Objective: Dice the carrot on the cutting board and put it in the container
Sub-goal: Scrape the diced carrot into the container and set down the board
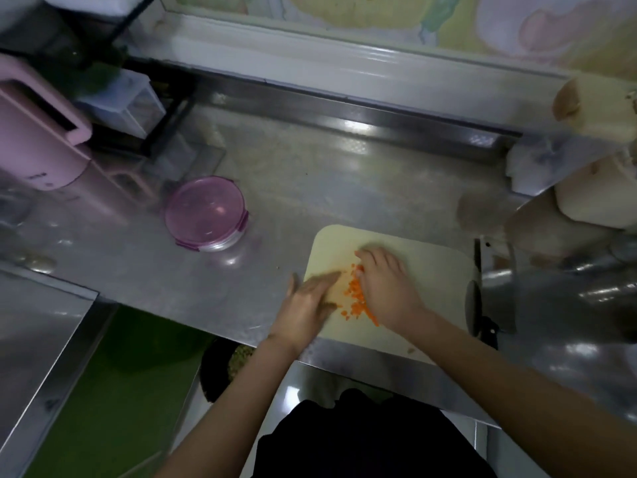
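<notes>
A pile of small orange diced carrot pieces (356,298) lies on the pale cutting board (431,277) at the counter's front edge. My left hand (308,305) lies flat with straight fingers on the board's left edge, just left of the pile. My right hand (384,282) rests palm down over the pile's right side, its fingers touching the pieces. The carrot sits between both hands. A round clear container with a pink clip lid (206,213) stands shut on the counter, well to the left of the board.
A cleaver (496,288) lies just right of the board. A pink appliance (38,139) and a clear box (120,101) stand at the back left. Pale root vegetables (596,188) sit at the right. The steel counter's front edge runs below the board.
</notes>
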